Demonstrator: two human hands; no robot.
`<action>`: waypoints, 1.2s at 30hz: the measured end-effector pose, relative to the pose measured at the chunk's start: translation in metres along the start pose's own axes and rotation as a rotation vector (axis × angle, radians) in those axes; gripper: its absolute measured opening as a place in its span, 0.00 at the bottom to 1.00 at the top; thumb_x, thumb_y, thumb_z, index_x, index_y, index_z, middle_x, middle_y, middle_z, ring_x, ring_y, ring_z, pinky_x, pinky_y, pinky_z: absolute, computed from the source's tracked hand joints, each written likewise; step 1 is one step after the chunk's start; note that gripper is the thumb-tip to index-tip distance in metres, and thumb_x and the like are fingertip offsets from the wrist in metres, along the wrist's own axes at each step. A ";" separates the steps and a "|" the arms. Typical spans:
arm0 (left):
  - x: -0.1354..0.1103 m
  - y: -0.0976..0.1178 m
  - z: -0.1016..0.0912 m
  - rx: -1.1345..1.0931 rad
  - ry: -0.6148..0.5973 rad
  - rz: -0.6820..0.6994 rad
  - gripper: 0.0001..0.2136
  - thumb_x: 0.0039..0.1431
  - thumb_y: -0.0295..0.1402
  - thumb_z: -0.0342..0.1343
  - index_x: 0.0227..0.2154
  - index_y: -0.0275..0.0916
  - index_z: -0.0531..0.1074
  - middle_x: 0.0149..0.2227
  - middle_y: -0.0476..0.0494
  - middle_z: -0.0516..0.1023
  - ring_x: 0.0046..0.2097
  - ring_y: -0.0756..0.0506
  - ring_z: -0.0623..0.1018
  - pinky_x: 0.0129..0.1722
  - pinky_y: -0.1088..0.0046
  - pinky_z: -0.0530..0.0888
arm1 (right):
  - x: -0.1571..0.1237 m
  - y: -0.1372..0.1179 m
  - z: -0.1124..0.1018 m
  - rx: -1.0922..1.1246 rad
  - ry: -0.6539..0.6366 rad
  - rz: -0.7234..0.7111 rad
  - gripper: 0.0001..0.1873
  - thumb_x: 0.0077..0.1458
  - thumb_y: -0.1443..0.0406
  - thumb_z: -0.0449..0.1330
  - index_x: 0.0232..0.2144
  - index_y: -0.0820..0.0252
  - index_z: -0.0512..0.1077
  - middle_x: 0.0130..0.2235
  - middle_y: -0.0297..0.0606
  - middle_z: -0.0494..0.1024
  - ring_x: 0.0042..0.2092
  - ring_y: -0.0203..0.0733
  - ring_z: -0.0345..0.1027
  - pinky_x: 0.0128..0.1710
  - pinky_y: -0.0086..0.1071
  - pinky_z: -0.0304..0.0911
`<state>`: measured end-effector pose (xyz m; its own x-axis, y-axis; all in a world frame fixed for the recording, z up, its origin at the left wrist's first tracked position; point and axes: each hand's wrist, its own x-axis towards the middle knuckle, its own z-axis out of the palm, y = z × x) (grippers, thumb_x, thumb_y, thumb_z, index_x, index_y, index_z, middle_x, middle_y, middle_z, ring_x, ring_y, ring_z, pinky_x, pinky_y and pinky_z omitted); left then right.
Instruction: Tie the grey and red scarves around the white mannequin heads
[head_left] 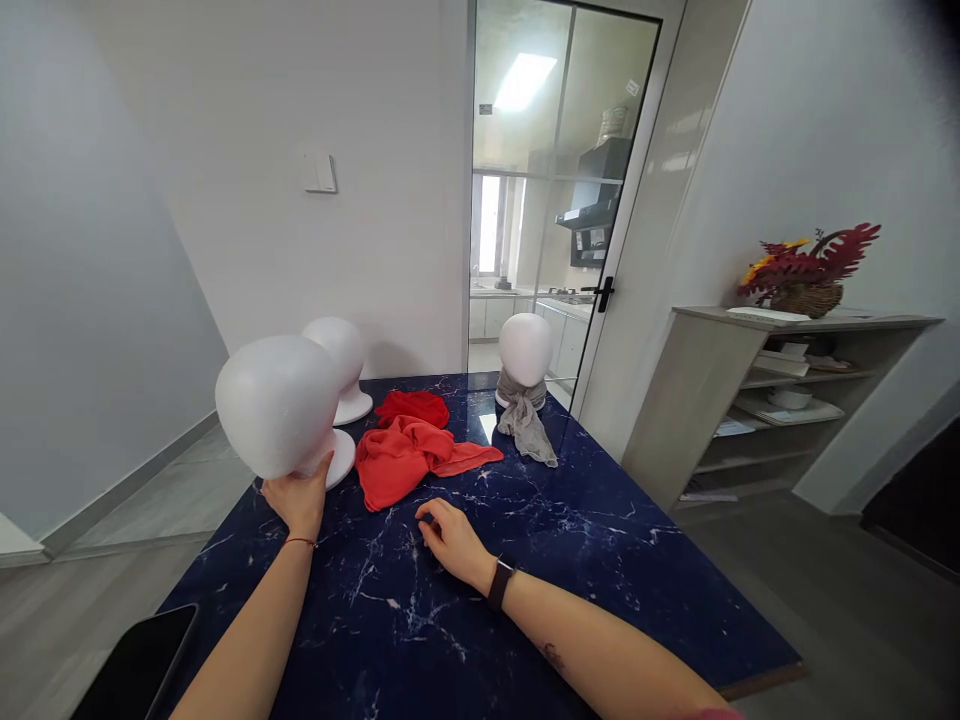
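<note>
My left hand (297,500) grips the neck of a white foam mannequin head (277,405) at the table's left side; the head is tilted toward the left and some of my fingers are hidden behind it. A second white mannequin head (337,355) stands upright just behind. My right hand (452,540) is low over the table with nothing in it, its fingers loosely bent and apart. Just beyond it lies a crumpled coral-red scarf (401,462), touching a darker red cloth (412,408). Farther back, a third mannequin head (525,348) wears a grey scarf (523,415) knotted around its neck.
Everything stands on a dark blue marbled table (420,610). A black phone or tablet (139,665) lies at the near left corner. Behind are a wall and a glass door (555,240). At right is a shelf unit (712,390) topped by a flower basket (806,295).
</note>
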<state>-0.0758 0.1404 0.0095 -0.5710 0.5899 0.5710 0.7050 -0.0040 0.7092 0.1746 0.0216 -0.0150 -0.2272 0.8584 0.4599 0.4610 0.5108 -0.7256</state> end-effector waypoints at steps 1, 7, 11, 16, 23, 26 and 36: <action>-0.003 0.002 -0.001 0.003 0.027 0.023 0.39 0.42 0.52 0.59 0.52 0.26 0.63 0.53 0.26 0.67 0.56 0.29 0.63 0.54 0.51 0.60 | 0.000 0.001 0.000 0.006 0.000 0.001 0.08 0.55 0.71 0.52 0.36 0.57 0.67 0.36 0.33 0.70 0.28 0.31 0.65 0.31 0.26 0.61; -0.022 0.010 -0.007 -0.018 0.050 0.108 0.38 0.46 0.51 0.58 0.55 0.28 0.60 0.57 0.28 0.64 0.62 0.33 0.57 0.59 0.53 0.55 | 0.001 0.006 0.002 0.045 0.002 0.014 0.07 0.56 0.71 0.52 0.35 0.57 0.67 0.34 0.32 0.69 0.26 0.30 0.66 0.30 0.26 0.62; -0.034 0.016 -0.012 -0.080 0.019 0.094 0.35 0.47 0.50 0.57 0.53 0.28 0.63 0.56 0.29 0.67 0.61 0.35 0.59 0.61 0.55 0.54 | 0.002 0.008 0.002 0.046 -0.002 0.004 0.07 0.56 0.71 0.52 0.35 0.58 0.67 0.34 0.32 0.69 0.26 0.30 0.66 0.30 0.26 0.62; -0.049 0.022 -0.017 -0.117 0.047 0.089 0.36 0.43 0.50 0.60 0.52 0.28 0.65 0.56 0.28 0.67 0.60 0.33 0.61 0.60 0.56 0.57 | -0.001 0.005 0.000 -0.016 -0.033 -0.005 0.07 0.56 0.71 0.51 0.35 0.59 0.67 0.35 0.33 0.70 0.28 0.31 0.66 0.31 0.27 0.63; -0.075 0.031 -0.029 -0.038 0.061 0.033 0.41 0.44 0.53 0.58 0.55 0.26 0.60 0.57 0.25 0.64 0.60 0.32 0.61 0.59 0.54 0.57 | 0.021 0.009 0.002 -0.383 0.021 -0.072 0.24 0.52 0.74 0.52 0.52 0.60 0.62 0.54 0.46 0.65 0.54 0.44 0.59 0.52 0.38 0.60; -0.083 0.035 -0.034 -0.015 0.061 0.032 0.42 0.44 0.53 0.58 0.56 0.26 0.59 0.58 0.25 0.63 0.60 0.32 0.60 0.59 0.53 0.57 | 0.052 0.016 0.008 -0.562 0.005 -0.089 0.32 0.52 0.75 0.49 0.60 0.59 0.54 0.63 0.45 0.53 0.62 0.46 0.46 0.56 0.42 0.54; -0.106 0.053 -0.044 -0.007 -0.174 0.132 0.23 0.46 0.50 0.57 0.38 0.36 0.74 0.46 0.34 0.76 0.56 0.34 0.67 0.57 0.55 0.60 | 0.077 0.029 -0.002 -0.691 -0.196 -0.039 0.20 0.58 0.72 0.46 0.50 0.56 0.68 0.49 0.40 0.71 0.49 0.42 0.60 0.50 0.32 0.56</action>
<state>0.0040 0.0421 0.0047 -0.3925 0.7144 0.5793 0.7654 -0.0955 0.6364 0.1721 0.1026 0.0002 -0.3747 0.8659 0.3314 0.8722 0.4504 -0.1909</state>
